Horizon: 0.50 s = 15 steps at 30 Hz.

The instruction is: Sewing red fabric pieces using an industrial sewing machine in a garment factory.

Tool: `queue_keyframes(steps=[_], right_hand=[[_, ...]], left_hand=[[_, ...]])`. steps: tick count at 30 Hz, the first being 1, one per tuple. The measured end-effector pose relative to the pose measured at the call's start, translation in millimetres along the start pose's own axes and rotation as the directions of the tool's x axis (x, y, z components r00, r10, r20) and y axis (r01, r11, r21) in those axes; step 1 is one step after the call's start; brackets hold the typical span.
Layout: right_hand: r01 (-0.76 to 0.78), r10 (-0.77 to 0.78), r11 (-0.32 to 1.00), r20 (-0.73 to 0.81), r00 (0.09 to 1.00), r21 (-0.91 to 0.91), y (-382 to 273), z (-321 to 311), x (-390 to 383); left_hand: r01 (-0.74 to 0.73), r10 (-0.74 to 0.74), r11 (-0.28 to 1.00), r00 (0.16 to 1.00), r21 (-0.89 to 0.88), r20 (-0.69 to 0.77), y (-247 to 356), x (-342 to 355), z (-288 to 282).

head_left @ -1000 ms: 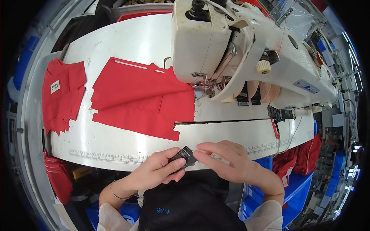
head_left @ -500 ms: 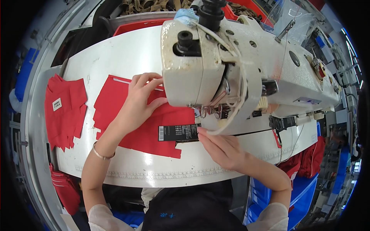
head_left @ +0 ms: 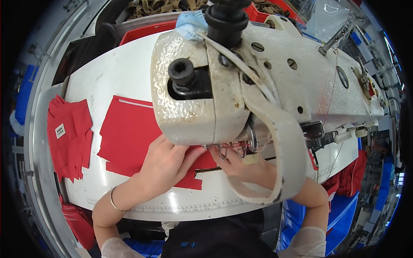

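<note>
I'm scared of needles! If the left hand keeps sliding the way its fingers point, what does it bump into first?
Probably the sewing machine head. The left hand lies on the red fabric, fingers pointing right, under the machine where the right hand also sits. The needle itself is hidden, so depth is unclear.

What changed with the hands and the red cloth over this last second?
The left hand let go of the small black piece it held at the table's near edge, reached out over the red fabric pieces, then drew back to press them beside the sewing machine head. The right hand moved forward under the head. The red stack at left stayed put.
</note>
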State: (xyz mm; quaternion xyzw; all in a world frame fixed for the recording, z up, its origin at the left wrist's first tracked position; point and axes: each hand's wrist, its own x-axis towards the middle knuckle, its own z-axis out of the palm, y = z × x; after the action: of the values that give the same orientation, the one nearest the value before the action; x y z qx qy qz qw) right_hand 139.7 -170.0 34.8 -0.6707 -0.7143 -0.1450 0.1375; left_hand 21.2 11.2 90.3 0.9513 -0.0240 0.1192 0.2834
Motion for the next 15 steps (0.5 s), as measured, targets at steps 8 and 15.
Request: queue_keyframes(steps=[8,15], right_hand=[[0.097,-0.125,0.963,-0.098,0.987,-0.251,-3,4,2],[-0.057,0.059,0.952,0.003,0.998,0.299,-8,23,-11]], left_hand=[[0.275,-0.278,0.892,0.960,-0.358,0.044,-19,-14,24],[0.271,-0.291,0.880,0.957,-0.389,0.008,-27,-26,37]])
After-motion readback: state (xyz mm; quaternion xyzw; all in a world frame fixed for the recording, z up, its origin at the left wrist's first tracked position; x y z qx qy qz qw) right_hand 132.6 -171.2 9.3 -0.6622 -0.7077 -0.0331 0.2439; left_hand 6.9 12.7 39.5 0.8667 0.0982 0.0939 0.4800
